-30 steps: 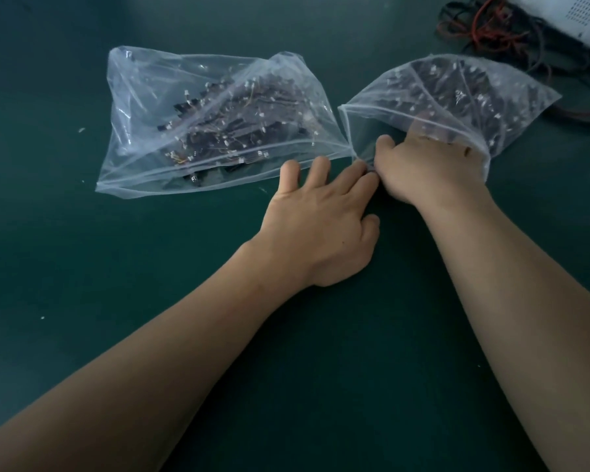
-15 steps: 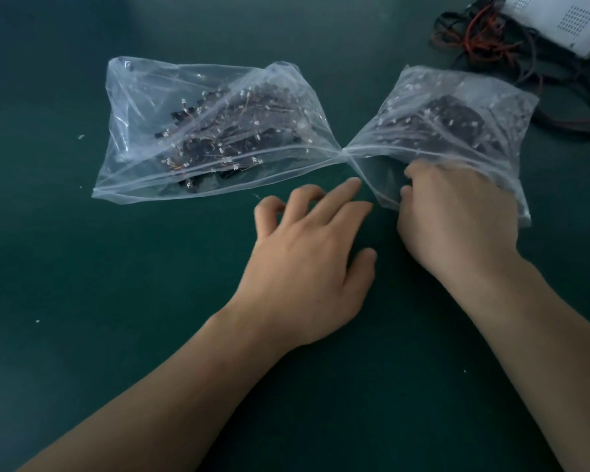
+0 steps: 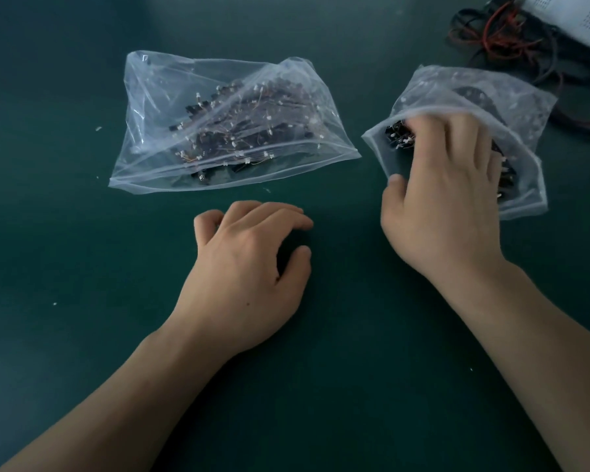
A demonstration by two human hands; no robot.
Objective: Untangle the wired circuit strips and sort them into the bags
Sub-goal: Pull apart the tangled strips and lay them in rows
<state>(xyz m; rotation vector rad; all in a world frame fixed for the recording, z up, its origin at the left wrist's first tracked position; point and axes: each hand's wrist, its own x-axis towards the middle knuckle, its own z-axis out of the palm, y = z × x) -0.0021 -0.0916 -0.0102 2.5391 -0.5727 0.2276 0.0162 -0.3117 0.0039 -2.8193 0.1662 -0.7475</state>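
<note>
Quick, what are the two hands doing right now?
Left hand: open, loosely curled on the table, holding nothing.
Right hand: reaching inside the right bag, blurred; cannot tell if it holds strips.

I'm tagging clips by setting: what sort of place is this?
Probably an electronics workbench: a dark green table, clear plastic bags of wired circuit strips, and tangled red and black cables beside a white vented equipment case.

tangled cables [image 3: 504, 39], white device [image 3: 573, 18], green table [image 3: 48, 335]
</note>
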